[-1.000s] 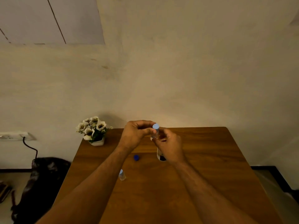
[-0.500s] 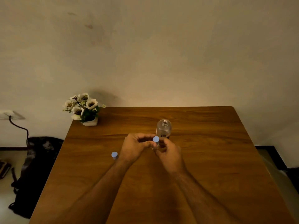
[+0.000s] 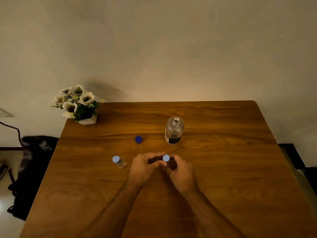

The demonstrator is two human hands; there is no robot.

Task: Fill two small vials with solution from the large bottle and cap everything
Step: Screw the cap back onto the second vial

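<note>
glass vial point(image 3: 169, 164), round pale-blue cap point(image 3: 166, 158), between both hands

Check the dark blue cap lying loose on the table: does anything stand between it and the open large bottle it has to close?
Nothing visible does. The dark blue cap lies left of the large bottle, with only bare table between them.

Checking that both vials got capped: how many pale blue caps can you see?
2. One pale blue cap tops the small clear glass vial standing alone on the wooden table, left of the hands. The other pale blue cap is between both hands' fingertips; its vial is mostly hidden.
</note>
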